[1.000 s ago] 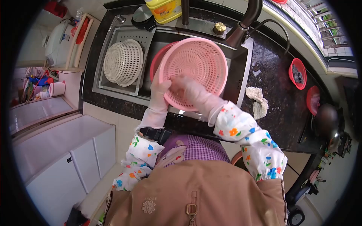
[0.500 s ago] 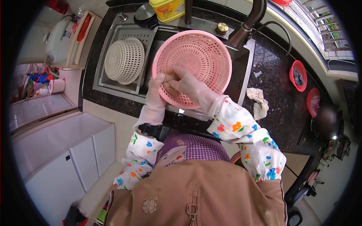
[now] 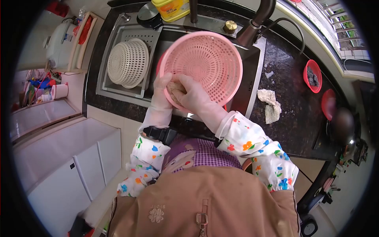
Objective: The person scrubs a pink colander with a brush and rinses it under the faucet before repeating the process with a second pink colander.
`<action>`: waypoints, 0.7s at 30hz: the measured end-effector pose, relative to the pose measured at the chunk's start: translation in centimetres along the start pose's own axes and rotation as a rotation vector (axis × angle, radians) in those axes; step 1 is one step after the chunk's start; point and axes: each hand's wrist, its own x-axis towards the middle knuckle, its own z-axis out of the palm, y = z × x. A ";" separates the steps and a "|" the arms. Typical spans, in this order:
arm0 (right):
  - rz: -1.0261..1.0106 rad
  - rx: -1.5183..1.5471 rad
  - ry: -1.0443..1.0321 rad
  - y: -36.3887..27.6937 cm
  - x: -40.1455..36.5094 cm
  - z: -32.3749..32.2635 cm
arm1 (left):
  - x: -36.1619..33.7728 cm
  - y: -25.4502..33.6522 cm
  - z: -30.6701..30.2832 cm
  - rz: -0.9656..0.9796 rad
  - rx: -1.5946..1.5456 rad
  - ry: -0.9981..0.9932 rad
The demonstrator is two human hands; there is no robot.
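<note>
Over the sink [image 3: 250,73], a pink slotted basket [image 3: 213,59] is held tilted, its open inside facing me. My left hand [image 3: 161,93], in a thin translucent glove, grips the basket's lower left rim. In my right hand [image 3: 191,93], gloved too, is a beige scrubbing cloth [image 3: 174,90], pressed to the inner wall near that rim. The fingers partly cover the cloth, so its full shape is hidden. Behind the basket's left edge, a bit of a redder rim shows.
A white slotted basket [image 3: 128,63] lies in the drain tray [image 3: 141,94] at left. A yellow tub [image 3: 172,8] and dark faucet [image 3: 252,27] stand behind. On the right counter are a crumpled whitish cloth [image 3: 270,106], a red bowl with a dark scourer [image 3: 312,77] and a red dish [image 3: 328,104].
The pink basket is tilted more upright, and more of the redder rim shows behind it. My right hand has moved slightly left and down along the wall. The view has shifted slightly.
</note>
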 end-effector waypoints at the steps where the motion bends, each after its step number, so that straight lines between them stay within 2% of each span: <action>1: 0.030 0.090 0.043 -1.7 -0.2 -0.2 | -0.2 1.0 0.9 -0.116 -0.010 0.012; 2: 0.025 0.091 0.045 -0.3 -0.1 -0.4 | -0.5 0.7 2.5 0.035 -0.129 -0.056; 3: 0.333 0.297 -0.098 2.4 0.2 -0.8 | -0.2 1.0 3.6 0.040 -0.128 -0.062; 4: 0.646 0.502 -0.246 4.1 0.5 -1.7 | 0.1 1.3 4.3 0.129 -0.007 -0.086; 5: 0.649 0.502 -0.250 4.3 0.3 -2.8 | 0.2 1.3 4.4 0.212 0.115 -0.104; 7: 0.808 -0.172 -0.383 4.1 0.1 -5.3 | 0.4 1.7 2.8 0.164 0.186 -0.105; 8: 0.806 -0.176 -0.384 3.8 -0.6 -6.4 | 0.6 2.0 2.6 0.101 0.119 -0.091; 10: -0.070 -0.361 -0.462 2.3 -2.9 -7.8 | 1.5 2.4 1.6 -0.021 0.058 0.012; 11: -0.070 -0.361 -0.469 1.1 -3.5 -7.7 | 1.6 2.2 1.0 -0.018 0.054 0.016; 13: -0.153 -0.778 -0.451 -1.7 -3.9 -7.1 | 1.7 2.9 2.5 -0.048 0.003 0.059; 15: -0.080 -0.777 -0.465 0.3 -4.0 -6.3 | 1.9 2.8 3.3 -0.046 0.057 0.096; 17: -0.237 -0.810 -0.288 2.9 -4.0 -5.9 | 1.9 2.8 3.8 -0.016 0.110 0.074; 18: -0.239 -0.809 -0.287 4.8 -3.5 -5.3 | 2.3 1.7 3.0 0.074 0.185 -0.067; 19: -0.147 -0.559 -0.219 5.7 -2.5 -4.5 | 2.2 0.8 3.6 0.163 0.260 -0.208; 20: -0.099 -0.433 -0.186 6.5 -2.1 -3.7 | 1.1 -0.4 4.0 0.234 0.442 -0.243; 21: -0.056 -0.305 -0.147 6.2 -1.5 -2.8 | 1.2 -3.3 2.8 0.397 0.490 -0.165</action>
